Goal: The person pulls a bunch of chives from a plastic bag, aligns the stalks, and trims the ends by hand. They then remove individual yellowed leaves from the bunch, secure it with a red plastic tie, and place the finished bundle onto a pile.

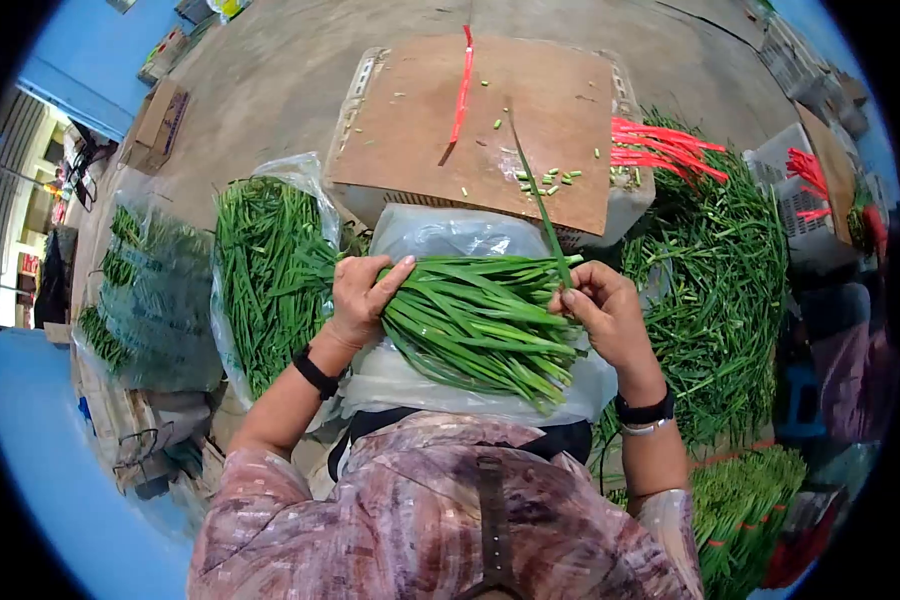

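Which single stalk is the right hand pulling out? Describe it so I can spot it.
Start at the brown board ahead of the person. The bunch of green stalks lies below it, gripped by the left hand. From the right hand, one lone stalk rises diagonally across the board, unlike the flat-lying bunch.

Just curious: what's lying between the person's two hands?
In the head view, a bunch of green chives spans from the left hand to the right hand, resting on clear plastic.
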A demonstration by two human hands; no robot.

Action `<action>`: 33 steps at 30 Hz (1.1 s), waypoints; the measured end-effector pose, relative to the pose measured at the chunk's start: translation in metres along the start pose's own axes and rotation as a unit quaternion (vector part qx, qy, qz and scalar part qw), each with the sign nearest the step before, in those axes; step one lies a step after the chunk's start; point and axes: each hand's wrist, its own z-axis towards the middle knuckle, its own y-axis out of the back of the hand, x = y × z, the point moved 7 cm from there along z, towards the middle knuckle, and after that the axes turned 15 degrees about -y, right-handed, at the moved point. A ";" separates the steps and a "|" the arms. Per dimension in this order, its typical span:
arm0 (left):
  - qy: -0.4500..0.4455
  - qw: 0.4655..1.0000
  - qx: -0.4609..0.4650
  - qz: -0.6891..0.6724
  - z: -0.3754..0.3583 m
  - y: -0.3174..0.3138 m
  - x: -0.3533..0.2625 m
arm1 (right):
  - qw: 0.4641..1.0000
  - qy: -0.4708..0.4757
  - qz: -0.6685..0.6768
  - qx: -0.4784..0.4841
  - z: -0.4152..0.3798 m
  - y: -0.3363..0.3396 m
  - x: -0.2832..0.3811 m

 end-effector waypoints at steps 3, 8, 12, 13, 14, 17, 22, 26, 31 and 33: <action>-0.004 1.000 -0.006 0.001 0.001 -0.001 0.000 | 0.998 -0.035 0.032 0.031 -0.003 0.009 -0.011; -0.009 1.000 0.006 0.012 0.001 0.000 0.000 | 0.985 -0.060 0.161 -0.017 -0.023 0.049 -0.028; -0.007 1.000 0.001 0.000 0.003 0.000 0.000 | 0.953 -0.045 0.298 -0.036 -0.046 0.114 -0.056; -0.006 1.000 0.002 0.002 0.003 0.000 0.000 | 0.955 -0.051 0.284 -0.072 -0.056 0.132 -0.058; -0.005 1.000 0.002 0.006 0.003 0.000 -0.001 | 0.956 -0.056 0.269 -0.107 -0.065 0.146 -0.058; -0.007 1.000 0.008 0.004 0.005 0.000 -0.001 | 0.651 -0.217 -0.630 -0.364 -0.085 0.179 -0.066; 0.023 0.992 0.126 -0.024 0.021 0.004 0.007 | 0.945 -0.001 -0.228 -0.236 -0.063 0.122 -0.031; 0.095 0.952 0.276 -0.096 0.035 0.007 0.019 | 0.949 -0.004 -0.219 -0.225 -0.050 0.117 -0.020; 0.203 0.840 0.383 -0.326 0.077 0.017 0.022 | 0.959 -0.010 -0.169 -0.226 -0.055 0.146 -0.016; 0.307 0.731 0.364 -0.489 0.086 0.023 0.013 | 0.962 -0.030 -0.145 -0.231 -0.069 0.153 -0.001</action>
